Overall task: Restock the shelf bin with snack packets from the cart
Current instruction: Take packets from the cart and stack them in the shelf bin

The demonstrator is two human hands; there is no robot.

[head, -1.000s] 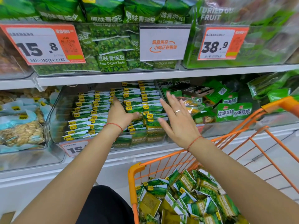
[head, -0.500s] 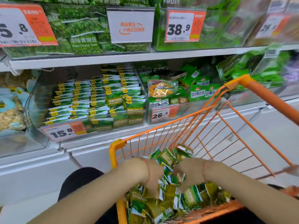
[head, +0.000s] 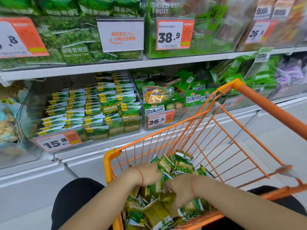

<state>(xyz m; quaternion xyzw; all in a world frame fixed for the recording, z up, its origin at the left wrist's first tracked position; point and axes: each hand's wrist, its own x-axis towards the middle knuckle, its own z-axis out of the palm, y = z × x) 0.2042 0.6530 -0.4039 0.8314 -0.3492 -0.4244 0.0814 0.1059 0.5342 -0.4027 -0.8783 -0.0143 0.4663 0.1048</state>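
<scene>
Both hands down in the orange cart (head: 259,95), buried among the loose green snack packets (head: 181,163) heaped against its near end. Left hand (head: 149,174) curled over a few packets by the cart's near-left corner, fingers bent and apparently gripping, though blurred by motion. Right hand (head: 180,185) likewise bent into the pile just beside it, fingers hidden among wrappers, so no telling exactly how many packets held. Thin red bracelets (head: 192,184) on both wrists. Likely gathering a bunch with two hands at once so that more could go up per trip; small, slippery, crinkly wrappers, apt to slide out of a loose grasp. Cart parked tight against the shelf front, presumably to keep the reach short. Target shelf bin (head: 86,112), a clear plastic tub on the lower shelf up and left of the cart, marked with a 15.8 price tag (head: 56,141) at its front edge, already packed with neat rows of matching packets standing on edge, some room left toward the back-left corner. Next bin to the right full of mixed vegetable crisps behind a 26.8 tag (head: 160,120). Upper shelf lined with pea bags and a 38.9 tag (head: 172,34). White shelving, pale floor at right, bright even shop lighting.
</scene>
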